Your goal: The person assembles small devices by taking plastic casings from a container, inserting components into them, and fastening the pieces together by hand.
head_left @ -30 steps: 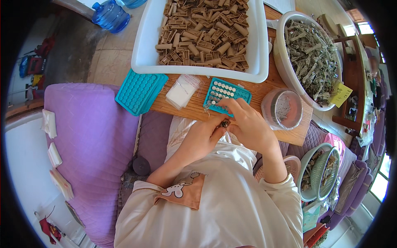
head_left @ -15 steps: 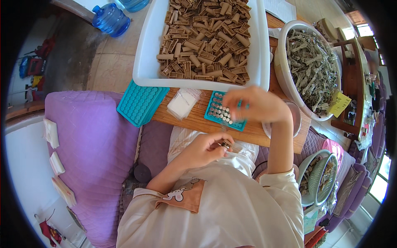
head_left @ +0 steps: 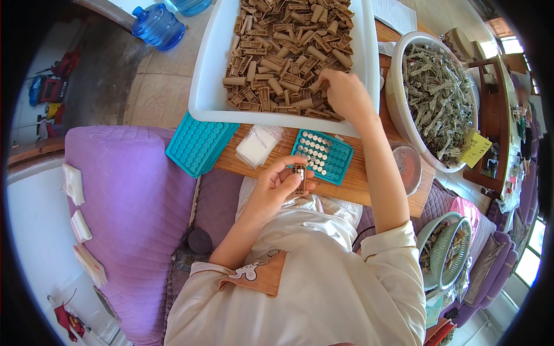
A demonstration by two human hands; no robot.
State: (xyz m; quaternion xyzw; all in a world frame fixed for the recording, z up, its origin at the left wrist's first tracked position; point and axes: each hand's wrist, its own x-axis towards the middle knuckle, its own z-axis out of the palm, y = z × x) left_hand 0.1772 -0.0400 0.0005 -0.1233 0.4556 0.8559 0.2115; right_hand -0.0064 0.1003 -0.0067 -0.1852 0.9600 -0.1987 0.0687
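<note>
Near the table's front edge, my left hand (head_left: 276,189) grips a small brown plastic casing (head_left: 299,170) upright between thumb and fingers; something shiny shows in its hollow. My right hand (head_left: 348,98) reaches into the white tub (head_left: 271,119), fingers bent and pinched at a casing among the heaped brown plastic casings (head_left: 283,66); the fingertips are partly hidden. Between the hands and the tub lies a teal tray (head_left: 340,157) with round sockets. Small round silvery-white pieces (head_left: 314,151) fill its left part, while sockets on its right are bare.
Left of the tray lie clear plastic bags (head_left: 257,147) and a stack of teal trays (head_left: 199,144). A pink-lined bowl (head_left: 407,167) stands at the table's right, beside a big basin (head_left: 395,86) of bagged parts. Green baskets (head_left: 444,254) stand lower right. A purple quilted cover (head_left: 121,213) is at left.
My right hand has moved from above the teal tray up into the tub. My left hand has risen slightly and turned the casing upright, its hollow side now showing.
</note>
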